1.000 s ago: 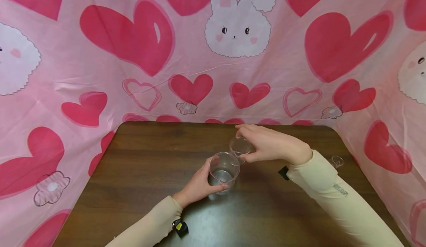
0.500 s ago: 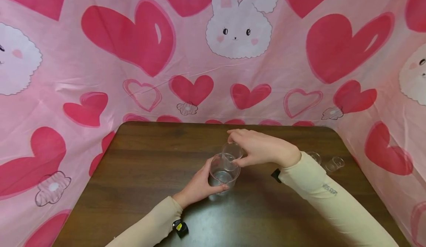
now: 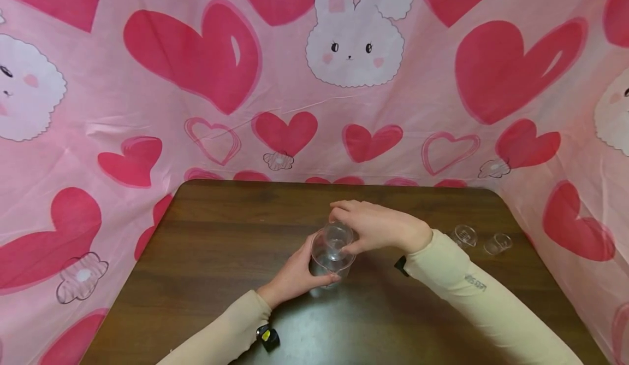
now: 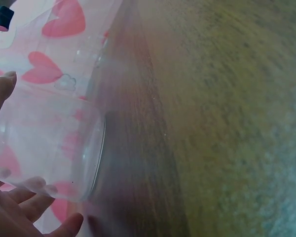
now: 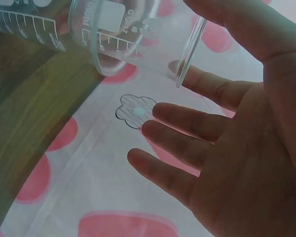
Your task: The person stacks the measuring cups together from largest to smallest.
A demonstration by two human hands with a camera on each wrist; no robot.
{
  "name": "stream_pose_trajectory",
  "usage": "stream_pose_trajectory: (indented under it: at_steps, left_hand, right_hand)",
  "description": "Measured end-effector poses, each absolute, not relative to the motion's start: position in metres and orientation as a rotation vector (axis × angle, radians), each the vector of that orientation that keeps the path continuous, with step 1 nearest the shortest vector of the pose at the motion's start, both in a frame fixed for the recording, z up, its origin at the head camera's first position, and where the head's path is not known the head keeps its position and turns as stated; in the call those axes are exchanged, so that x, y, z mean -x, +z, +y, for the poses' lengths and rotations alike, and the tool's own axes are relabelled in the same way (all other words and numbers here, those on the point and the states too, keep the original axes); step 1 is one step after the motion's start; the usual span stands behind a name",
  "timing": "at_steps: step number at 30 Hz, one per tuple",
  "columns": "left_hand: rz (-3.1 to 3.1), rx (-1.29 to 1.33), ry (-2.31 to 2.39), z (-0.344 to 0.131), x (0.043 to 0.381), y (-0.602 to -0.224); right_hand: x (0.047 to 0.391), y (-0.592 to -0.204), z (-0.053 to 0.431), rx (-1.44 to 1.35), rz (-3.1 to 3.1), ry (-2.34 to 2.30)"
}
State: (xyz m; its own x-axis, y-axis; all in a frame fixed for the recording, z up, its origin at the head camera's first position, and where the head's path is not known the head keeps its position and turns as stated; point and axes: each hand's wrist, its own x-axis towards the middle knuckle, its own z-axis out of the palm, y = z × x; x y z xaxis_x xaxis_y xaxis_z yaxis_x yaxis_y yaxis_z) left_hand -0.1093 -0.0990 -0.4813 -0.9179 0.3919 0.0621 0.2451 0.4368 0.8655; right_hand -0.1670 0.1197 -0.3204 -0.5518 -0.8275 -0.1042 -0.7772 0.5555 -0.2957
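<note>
In the head view my left hand [image 3: 295, 272] grips a large clear glass beaker [image 3: 321, 269] by its side, thumb toward the front. The beaker stands upright on the table, and its wall fills the left of the left wrist view. My right hand [image 3: 375, 225] pinches the rim of a smaller beaker [image 3: 339, 235] between thumb and index finger. That smaller beaker [image 5: 143, 49] has white scale marks, and its base is inside the mouth of the large one. The other right fingers [image 5: 182, 126] extend away from the glass.
Two small clear beakers, one [image 3: 464, 235] just beyond the right sleeve and another [image 3: 498, 243] beside it, are near the right side of the brown wooden table [image 3: 236, 217]. Pink heart-and-rabbit cloth [image 3: 285, 81] hangs around the table's back and sides.
My right hand has brought the smaller beaker left and down, from beside the large beaker into its mouth. Two small beakers have come out from behind the right sleeve. My left hand stays put.
</note>
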Motion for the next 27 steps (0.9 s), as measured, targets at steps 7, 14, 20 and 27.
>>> stream_pose_trajectory:
  at_steps: [7,14,20,27]
  left_hand:
    - [2.526,-0.564,1.482,-0.099,0.109,-0.482]
    - [2.533,-0.569,1.479,-0.099,0.109,-0.482]
    - [2.537,-0.568,1.473,-0.099,0.109,-0.483]
    - [2.546,-0.56,1.463,-0.099,0.109,-0.483]
  right_hand:
    - [0.166,-0.332,0.114,1.327,2.55,-0.298]
    - [0.169,-0.343,0.111,1.329,2.543,-0.277]
    - [0.169,-0.349,0.108,1.309,2.53,-0.26]
    - [0.166,-0.351,0.106,1.267,2.517,-0.24]
